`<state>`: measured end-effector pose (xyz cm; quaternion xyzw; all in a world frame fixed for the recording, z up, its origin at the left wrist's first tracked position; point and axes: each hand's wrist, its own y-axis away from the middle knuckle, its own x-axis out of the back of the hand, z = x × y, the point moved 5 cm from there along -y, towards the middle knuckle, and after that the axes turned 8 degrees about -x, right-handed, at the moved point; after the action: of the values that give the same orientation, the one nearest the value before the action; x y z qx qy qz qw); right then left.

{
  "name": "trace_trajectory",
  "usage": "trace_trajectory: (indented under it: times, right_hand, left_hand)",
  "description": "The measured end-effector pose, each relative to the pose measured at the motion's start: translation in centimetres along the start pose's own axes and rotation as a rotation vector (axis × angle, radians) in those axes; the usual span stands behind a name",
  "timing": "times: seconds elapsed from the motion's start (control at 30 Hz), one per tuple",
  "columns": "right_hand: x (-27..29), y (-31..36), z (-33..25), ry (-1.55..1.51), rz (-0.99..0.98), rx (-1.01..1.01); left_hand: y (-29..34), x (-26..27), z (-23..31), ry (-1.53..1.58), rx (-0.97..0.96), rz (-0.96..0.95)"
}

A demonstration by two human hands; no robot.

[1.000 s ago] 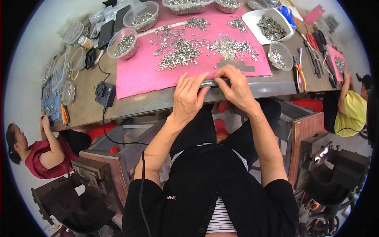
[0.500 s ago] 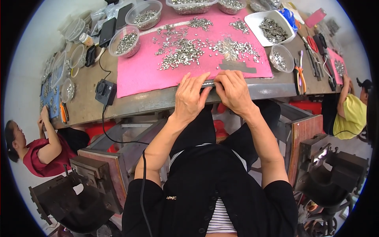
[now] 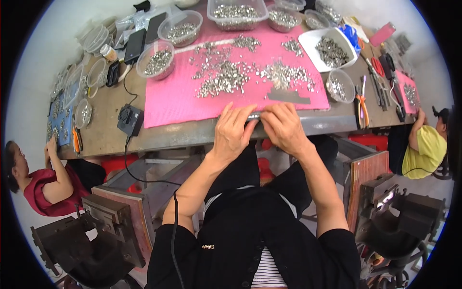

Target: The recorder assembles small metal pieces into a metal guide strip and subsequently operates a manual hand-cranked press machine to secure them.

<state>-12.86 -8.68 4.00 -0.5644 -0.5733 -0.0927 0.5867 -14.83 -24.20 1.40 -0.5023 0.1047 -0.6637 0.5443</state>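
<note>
At the bench's front edge, my left hand (image 3: 233,129) and my right hand (image 3: 285,127) are closed on a short dark strip (image 3: 253,116) with small shiny pieces along it. Fingers cover most of this strip, so its full shape is hidden. Just beyond lies a pink mat (image 3: 178,103), strewn with a pile of small silver metal pieces (image 3: 226,79). Thin metal pins (image 3: 279,72) form another heap to the right. Below that heap, flat grey strips (image 3: 288,96) rest on the mat near my right hand.
Clear plastic tubs of metal parts (image 3: 156,60) line the mat's far side. A white tray (image 3: 308,41) and orange-handled pliers (image 3: 362,103) are at right. A black adapter (image 3: 130,119) with a cable sits left. Co-workers sit at both sides, one in a red top (image 3: 50,190).
The whole scene sits slightly lower in the picture, as the view has tilted. Both hands keep hold of the strip, with only slight finger movement.
</note>
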Motion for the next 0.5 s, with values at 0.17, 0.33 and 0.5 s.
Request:
trace_trajectory:
  times: [0.17, 0.33, 0.5]
  right_hand:
    - [-0.1, 0.4, 1.7, -0.193, -0.057, -0.109]
    - [-0.2, -4.7, 5.9, -0.247, -0.015, -0.244]
    - [-4.5, -11.6, 13.5, -0.193, 0.007, -0.456]
  left_hand:
    - [-3.0, 2.5, -2.0, 0.089, 0.190, -0.097]
    - [-9.1, 3.6, -7.8, 0.018, 0.159, 0.052]
    - [-13.0, -0.8, -14.3, -0.121, 0.038, 0.026]
